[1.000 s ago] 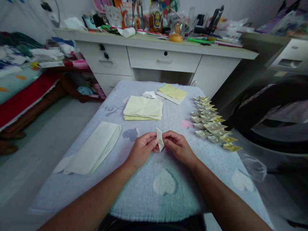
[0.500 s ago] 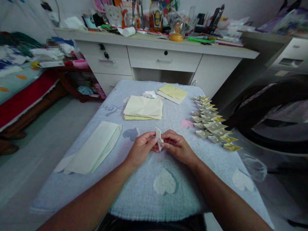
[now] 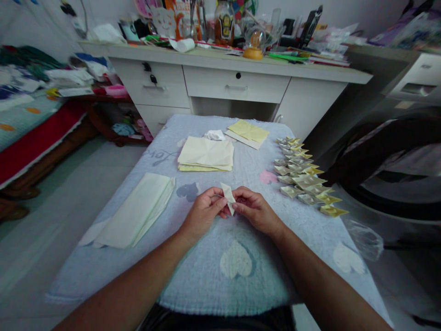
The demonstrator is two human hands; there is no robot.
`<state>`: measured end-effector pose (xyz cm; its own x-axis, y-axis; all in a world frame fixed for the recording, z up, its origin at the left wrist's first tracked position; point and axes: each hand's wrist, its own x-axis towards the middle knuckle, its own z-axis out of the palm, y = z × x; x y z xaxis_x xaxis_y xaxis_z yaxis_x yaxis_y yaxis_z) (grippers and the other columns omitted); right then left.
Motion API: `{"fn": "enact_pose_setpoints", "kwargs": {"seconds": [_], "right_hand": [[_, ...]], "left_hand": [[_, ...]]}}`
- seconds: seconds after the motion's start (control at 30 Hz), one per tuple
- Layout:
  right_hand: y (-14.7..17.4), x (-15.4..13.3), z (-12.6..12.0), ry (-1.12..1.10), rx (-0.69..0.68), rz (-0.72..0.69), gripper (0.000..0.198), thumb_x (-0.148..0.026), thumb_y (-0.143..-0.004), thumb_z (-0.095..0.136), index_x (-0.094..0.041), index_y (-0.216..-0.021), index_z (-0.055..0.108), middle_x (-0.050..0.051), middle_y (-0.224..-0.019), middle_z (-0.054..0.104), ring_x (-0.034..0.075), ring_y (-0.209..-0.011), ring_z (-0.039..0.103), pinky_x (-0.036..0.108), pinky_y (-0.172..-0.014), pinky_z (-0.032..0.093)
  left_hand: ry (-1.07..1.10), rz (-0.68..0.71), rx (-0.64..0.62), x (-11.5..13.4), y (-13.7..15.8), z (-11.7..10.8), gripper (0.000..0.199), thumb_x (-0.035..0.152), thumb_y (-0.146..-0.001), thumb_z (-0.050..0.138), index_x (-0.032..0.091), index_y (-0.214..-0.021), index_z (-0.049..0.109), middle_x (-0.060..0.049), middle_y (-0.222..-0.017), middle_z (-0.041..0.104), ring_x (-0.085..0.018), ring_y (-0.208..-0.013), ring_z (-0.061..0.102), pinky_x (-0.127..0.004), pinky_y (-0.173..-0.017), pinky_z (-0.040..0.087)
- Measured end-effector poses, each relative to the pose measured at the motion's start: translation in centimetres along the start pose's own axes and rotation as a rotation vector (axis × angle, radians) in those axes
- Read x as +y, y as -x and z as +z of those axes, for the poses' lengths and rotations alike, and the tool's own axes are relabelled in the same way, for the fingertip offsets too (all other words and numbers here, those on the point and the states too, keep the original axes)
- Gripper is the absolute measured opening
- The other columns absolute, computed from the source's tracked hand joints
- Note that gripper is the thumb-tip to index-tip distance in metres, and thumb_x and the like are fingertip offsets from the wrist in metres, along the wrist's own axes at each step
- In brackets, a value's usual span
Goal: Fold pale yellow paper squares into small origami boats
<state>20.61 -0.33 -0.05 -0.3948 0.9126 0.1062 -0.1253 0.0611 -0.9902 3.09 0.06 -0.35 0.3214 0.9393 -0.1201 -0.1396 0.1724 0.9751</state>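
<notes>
A small folded piece of cream paper [image 3: 228, 196] is pinched between both hands above the middle of the cloth. My left hand [image 3: 206, 208] grips its left side, thumb in front and fingers behind. Closed on its right edge, my right hand [image 3: 254, 209] holds it with thumb and fingertips. Beyond the hands lies a stack of creased cream and yellow sheets [image 3: 206, 151]. To the right stand rows of small folded paper boats [image 3: 298, 174], several in yellow and grey-cream. On the left lies a long folded bundle of pale paper [image 3: 132, 214].
A blue cloth with heart prints [image 3: 193, 280] covers the table. Behind the stack are a crumpled white tissue [image 3: 214, 135] and a yellow sheet over a white one [image 3: 248, 131]. A cluttered white desk [image 3: 237, 82] stands behind; a washing machine [image 3: 411, 87] is at right.
The folded paper has tilted and turned slightly between my fingers, showing more of its face. Both hands stay in nearly the same place.
</notes>
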Motion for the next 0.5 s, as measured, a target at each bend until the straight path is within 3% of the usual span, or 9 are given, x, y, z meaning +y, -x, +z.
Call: {"fn": "enact_pose_setpoints", "kwargs": {"seconds": [0.17,0.37,0.5], "right_hand": [[-0.1,-0.5,-0.3,-0.106,-0.061,0.060,0.023,-0.037,-0.084,0.068,-0.018,-0.097,0.067,0.000,-0.079,0.061,0.013,-0.073,0.054,0.025,-0.067,0.040],[0.1,-0.8,-0.3,-0.180,-0.056,0.166,0.022,-0.036,-0.078,0.073,-0.018,-0.092,0.070,-0.001,-0.078,0.060,0.011,-0.069,0.050,0.022,-0.064,0.039],[0.3,-0.4,-0.4,-0.261,-0.073,0.209,0.024,-0.036,-0.078,0.073,-0.018,-0.093,0.071,-0.001,-0.079,0.061,0.011,-0.070,0.052,0.023,-0.066,0.040]], "left_hand": [[-0.003,0.008,-0.019,0.2,0.1,0.0,0.030,0.036,-0.084,0.066,0.016,-0.103,0.055,0.000,-0.073,0.067,-0.012,-0.062,0.061,-0.022,-0.056,0.042],[-0.007,0.131,0.077,0.9,0.3,-0.7,0.052,0.028,-0.071,0.077,0.022,-0.118,0.055,-0.003,-0.102,0.064,-0.013,-0.084,0.060,-0.024,-0.073,0.047],[-0.006,0.037,0.010,1.5,0.4,-1.1,0.040,0.032,-0.070,0.078,0.017,-0.103,0.064,-0.002,-0.082,0.065,-0.012,-0.067,0.057,-0.024,-0.064,0.044]]}}
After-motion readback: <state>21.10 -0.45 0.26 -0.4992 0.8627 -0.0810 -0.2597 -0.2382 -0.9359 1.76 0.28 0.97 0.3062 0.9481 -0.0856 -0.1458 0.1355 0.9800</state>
